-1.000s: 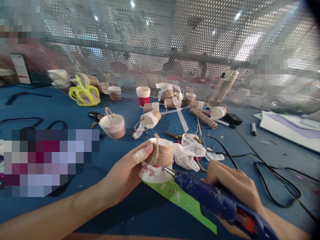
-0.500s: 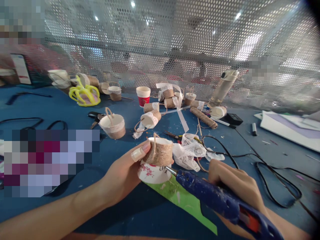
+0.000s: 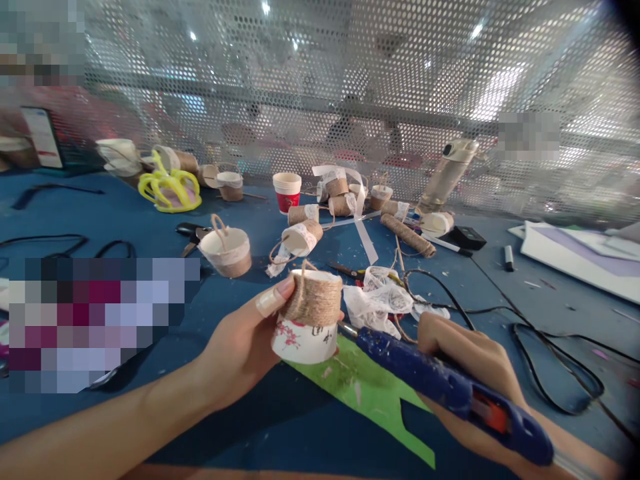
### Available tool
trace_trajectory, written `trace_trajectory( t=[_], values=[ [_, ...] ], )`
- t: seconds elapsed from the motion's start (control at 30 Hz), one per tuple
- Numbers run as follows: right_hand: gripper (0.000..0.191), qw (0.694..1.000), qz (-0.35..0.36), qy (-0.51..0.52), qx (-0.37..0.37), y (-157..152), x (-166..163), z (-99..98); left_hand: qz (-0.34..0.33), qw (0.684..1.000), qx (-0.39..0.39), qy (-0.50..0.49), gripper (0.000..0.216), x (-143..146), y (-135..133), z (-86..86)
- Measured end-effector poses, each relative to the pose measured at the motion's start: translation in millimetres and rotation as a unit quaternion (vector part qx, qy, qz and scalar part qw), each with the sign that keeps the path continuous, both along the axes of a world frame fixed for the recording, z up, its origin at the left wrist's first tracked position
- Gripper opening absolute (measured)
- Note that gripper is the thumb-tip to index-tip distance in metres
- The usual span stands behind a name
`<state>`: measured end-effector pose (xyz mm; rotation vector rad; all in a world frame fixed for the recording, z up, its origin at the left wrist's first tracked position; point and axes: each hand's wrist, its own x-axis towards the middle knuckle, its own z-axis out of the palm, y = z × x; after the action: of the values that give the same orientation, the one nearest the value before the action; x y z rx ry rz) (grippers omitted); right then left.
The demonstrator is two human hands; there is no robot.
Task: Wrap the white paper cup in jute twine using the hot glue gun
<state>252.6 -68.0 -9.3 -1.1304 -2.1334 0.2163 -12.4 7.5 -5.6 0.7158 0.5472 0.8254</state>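
1. The cup is at the centre of the frame, slightly below the middle, upright in the left hand.
2. The left grip is clamped on the cup: the thumb presses the upper left of the wrap, and the other fingers are mostly hidden behind.
3. The right hand, lower right, has its grip closed around the gun, whose nozzle points left at the cup.
4. What has just changed: the cup sits a little further left, and the nozzle, in front of the print half a second ago, is now at the cup's right edge. Whether it touches there, I cannot tell.
5. For the work, this probably means the gun is between dabs; the lower edge of the twine is no longer covered by the nozzle. Twine covers the upper part, with printed white bare below, so the wrapping looks partly done. I see no fresh glue.
6. Under the hands, a green sheet lies on the counter. Lace is bunched right of the cup, and a lace-trimmed bucket stands left of centre.
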Motion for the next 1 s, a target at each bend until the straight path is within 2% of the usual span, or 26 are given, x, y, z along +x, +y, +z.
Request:
trace_trajectory(
  t=[0.3,0.53,0.8,1.0],
  values=[
    [0.028,0.996,-0.051,0.057,0.048,0.4,-15.6,-7.8,0.026,1.0,-0.01,-0.011,0.036,1.6,-2.7,0.8],
    [0.029,0.996,-0.042,0.059,0.047,0.4,-15.3,-9.0,0.026,1.0,-0.011,0.005,0.031,2.2,-3.9,2.2],
    [0.023,0.999,-0.012,0.034,0.031,-4.4,-12.9,-1.6,0.011,1.0,0.007,-0.008,0.032,5.3,-3.3,0.3],
    [0.028,0.996,-0.04,0.057,0.049,0.6,-13.9,-4.5,0.011,1.0,-0.007,-0.025,0.033,1.8,-3.1,-0.9]
  ],
)
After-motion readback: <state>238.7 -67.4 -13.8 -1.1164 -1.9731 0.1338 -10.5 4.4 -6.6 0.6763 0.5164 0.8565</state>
